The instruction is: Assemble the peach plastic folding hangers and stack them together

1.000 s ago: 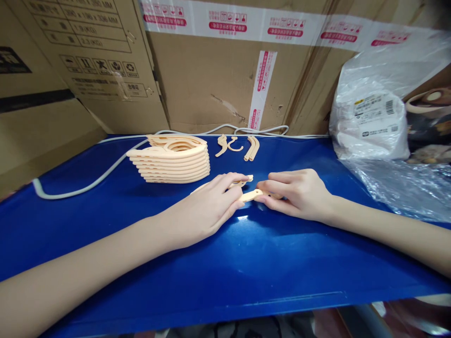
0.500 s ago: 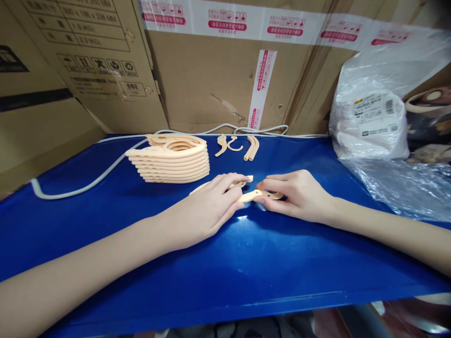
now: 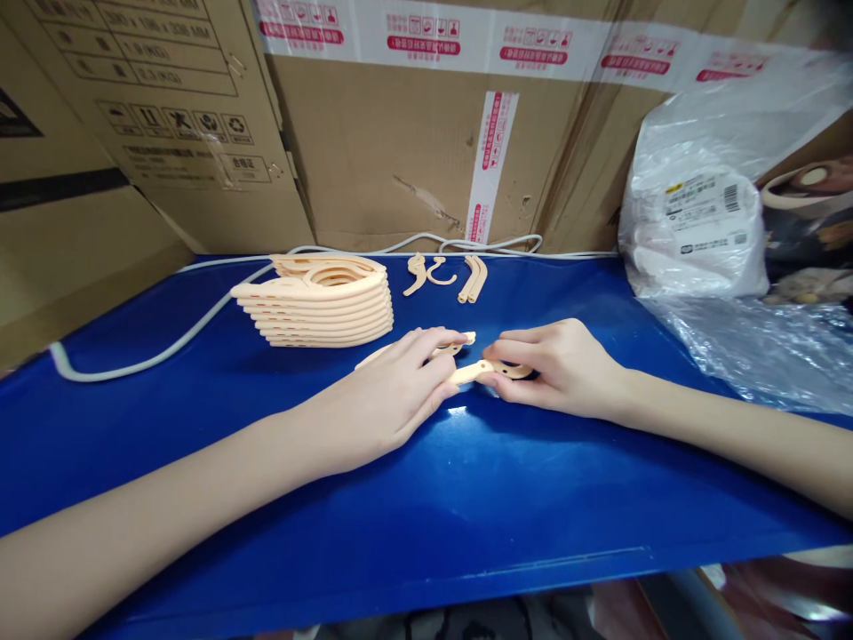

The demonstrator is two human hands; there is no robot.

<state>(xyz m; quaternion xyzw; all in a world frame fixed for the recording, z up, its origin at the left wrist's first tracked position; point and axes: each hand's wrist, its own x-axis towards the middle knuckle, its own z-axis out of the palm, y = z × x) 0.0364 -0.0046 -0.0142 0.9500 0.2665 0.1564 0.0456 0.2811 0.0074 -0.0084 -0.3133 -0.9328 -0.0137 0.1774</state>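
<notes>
On the blue tabletop, my left hand is closed round a cream plastic hanger arm, pinching it near its end. Its fingers also lie over another cream hanger piece, mostly hidden beneath them, whose tip pokes out past the fingertips. My right hand pinches a curved cream hanger hook against the end of that arm. Whether the two pieces are joined is hidden by the fingers. Behind my left hand stands a neat stack of folded cream hangers.
Loose cream parts lie at the back: a clip-like piece, a hook and curved arms. A white cable runs along the rear. Cardboard boxes wall off the back; a plastic-wrapped bundle sits at right.
The view has shifted slightly, so everything sits a little farther left. Both hands keep the same hold on the hanger pieces, with barely any visible movement.
</notes>
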